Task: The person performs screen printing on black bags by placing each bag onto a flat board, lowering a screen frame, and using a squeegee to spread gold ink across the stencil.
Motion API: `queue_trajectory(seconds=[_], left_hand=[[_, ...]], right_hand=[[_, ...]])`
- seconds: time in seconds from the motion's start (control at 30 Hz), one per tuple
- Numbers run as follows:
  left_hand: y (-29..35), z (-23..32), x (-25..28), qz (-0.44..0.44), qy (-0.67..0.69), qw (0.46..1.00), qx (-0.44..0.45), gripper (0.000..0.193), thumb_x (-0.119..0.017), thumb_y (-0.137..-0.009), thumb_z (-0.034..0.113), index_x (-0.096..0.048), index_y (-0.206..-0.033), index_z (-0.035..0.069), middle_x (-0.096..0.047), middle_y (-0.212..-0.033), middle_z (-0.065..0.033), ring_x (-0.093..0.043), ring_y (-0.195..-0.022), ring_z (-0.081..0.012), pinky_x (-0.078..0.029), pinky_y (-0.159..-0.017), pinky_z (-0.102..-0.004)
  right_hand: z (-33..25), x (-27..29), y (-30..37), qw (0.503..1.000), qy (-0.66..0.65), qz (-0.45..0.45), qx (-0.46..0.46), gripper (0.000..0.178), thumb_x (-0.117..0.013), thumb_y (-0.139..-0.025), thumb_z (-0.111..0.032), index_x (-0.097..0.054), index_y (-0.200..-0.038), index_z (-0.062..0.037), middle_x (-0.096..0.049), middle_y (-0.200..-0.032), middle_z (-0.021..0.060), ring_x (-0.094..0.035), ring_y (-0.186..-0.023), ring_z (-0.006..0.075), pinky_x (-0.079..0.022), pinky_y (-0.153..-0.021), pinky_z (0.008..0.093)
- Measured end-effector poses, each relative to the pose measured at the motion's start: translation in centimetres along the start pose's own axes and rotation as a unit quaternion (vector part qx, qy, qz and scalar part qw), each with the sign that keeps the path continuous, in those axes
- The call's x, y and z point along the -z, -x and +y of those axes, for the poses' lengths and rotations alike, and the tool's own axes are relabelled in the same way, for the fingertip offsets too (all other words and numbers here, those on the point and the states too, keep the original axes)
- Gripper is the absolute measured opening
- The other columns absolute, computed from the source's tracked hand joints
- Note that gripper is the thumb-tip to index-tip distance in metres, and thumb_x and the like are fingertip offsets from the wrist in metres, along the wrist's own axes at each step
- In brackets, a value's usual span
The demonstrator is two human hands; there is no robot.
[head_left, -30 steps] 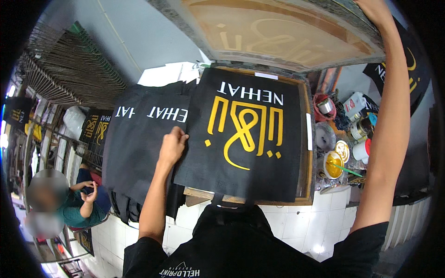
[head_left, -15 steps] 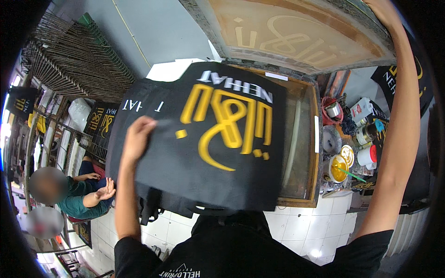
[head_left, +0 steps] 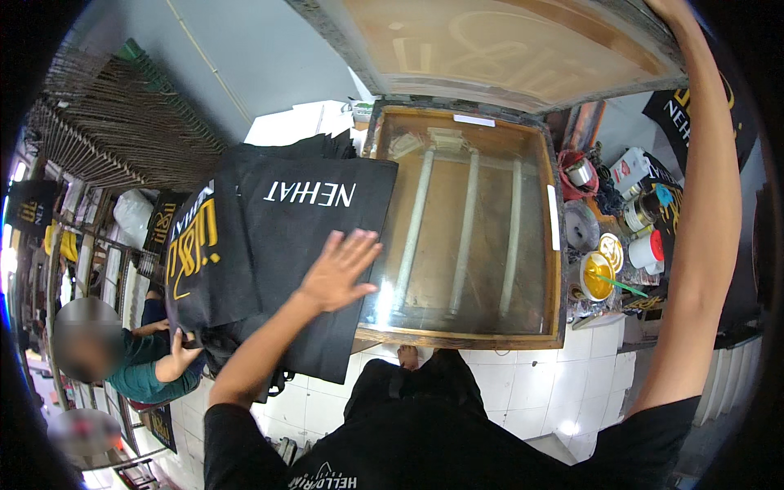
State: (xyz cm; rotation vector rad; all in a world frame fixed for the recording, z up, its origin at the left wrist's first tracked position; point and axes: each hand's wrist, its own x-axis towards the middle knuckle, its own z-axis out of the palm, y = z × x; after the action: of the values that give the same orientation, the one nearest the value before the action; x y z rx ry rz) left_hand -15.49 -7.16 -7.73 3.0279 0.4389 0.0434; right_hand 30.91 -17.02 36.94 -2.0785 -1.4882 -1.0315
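Note:
My left hand (head_left: 336, 271) lies spread, palm down, on a black fabric piece (head_left: 306, 237) with white lettering, on top of a pile left of the glass-topped printing table (head_left: 467, 341). A raised printing screen (head_left: 523, 61) in a wooden frame leans over the far side of the table. My right hand (head_left: 671, 10) is at the top edge of the picture, holding the screen's upper right corner; its fingertips are cut off. A black piece with a yellow print (head_left: 196, 245) lies at the pile's left, in the hands of a person in green.
Light tubes (head_left: 465, 229) show beneath the glass. On the right stand a tub of yellow ink (head_left: 599, 273) with a green stick, a white jar with a red lid (head_left: 647, 250) and a red basket (head_left: 578, 175). A wire rack (head_left: 122, 122) stands far left.
The printed black piece has moved left off the glass, and the person in green now holds it. My left hand has moved right, onto a piece on the pile. The right hand stays on the screen.

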Motion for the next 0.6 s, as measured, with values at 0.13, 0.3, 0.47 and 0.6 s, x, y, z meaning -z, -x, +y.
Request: queue_trajectory(seconds=[0.13,0.3,0.47,0.6], left_hand=[[-9.3,8.7,-3.1,0.040,0.044,0.998,0.013,0.085,-0.033,-0.104,0.065,-0.027,-0.162,0.003,-0.015,-0.171,-0.0200,-0.008,-0.161,-0.0318,-0.002,-0.128,-0.0562],[-19.9,18.6,-5.7,0.087,0.140,0.986,-0.006,0.084,-0.035,-0.105,0.061,-0.028,-0.160,-0.003,-0.021,-0.169,-0.0239,-0.012,-0.160,-0.0335,-0.004,-0.127,-0.0565],[-28.1,21.8,-5.4,0.101,0.334,0.936,0.041,0.076,-0.046,-0.104,0.053,-0.037,-0.154,-0.004,-0.038,-0.158,-0.0290,-0.029,-0.153,-0.0390,-0.013,-0.125,-0.0591],[-34.0,14.6,-2.4,0.087,0.386,0.915,0.075,0.073,-0.058,-0.099,0.050,-0.042,-0.152,0.002,-0.045,-0.153,-0.0291,-0.037,-0.147,-0.0422,-0.019,-0.122,-0.0610]], right_hand=[[0.4,-0.2,0.5,0.998,-0.056,-0.019,0.016,0.051,-0.082,-0.079,-0.040,-0.073,-0.090,0.0098,-0.071,-0.075,0.0216,-0.059,-0.065,0.0246,-0.053,-0.067,0.0415],[0.9,-0.3,0.1,0.990,-0.114,-0.011,0.080,0.053,-0.080,-0.081,-0.040,-0.071,-0.092,0.0113,-0.073,-0.079,0.0238,-0.062,-0.069,0.0274,-0.053,-0.070,0.0431],[1.3,-0.7,-1.5,0.992,-0.050,-0.051,0.100,0.050,-0.079,-0.081,-0.038,-0.072,-0.093,0.0096,-0.072,-0.085,0.0279,-0.061,-0.067,0.0304,-0.053,-0.070,0.0427],[1.8,-0.9,-1.7,0.989,-0.081,-0.026,0.120,0.049,-0.079,-0.081,-0.038,-0.073,-0.094,0.0079,-0.072,-0.088,0.0293,-0.065,-0.073,0.0336,-0.053,-0.074,0.0445]])
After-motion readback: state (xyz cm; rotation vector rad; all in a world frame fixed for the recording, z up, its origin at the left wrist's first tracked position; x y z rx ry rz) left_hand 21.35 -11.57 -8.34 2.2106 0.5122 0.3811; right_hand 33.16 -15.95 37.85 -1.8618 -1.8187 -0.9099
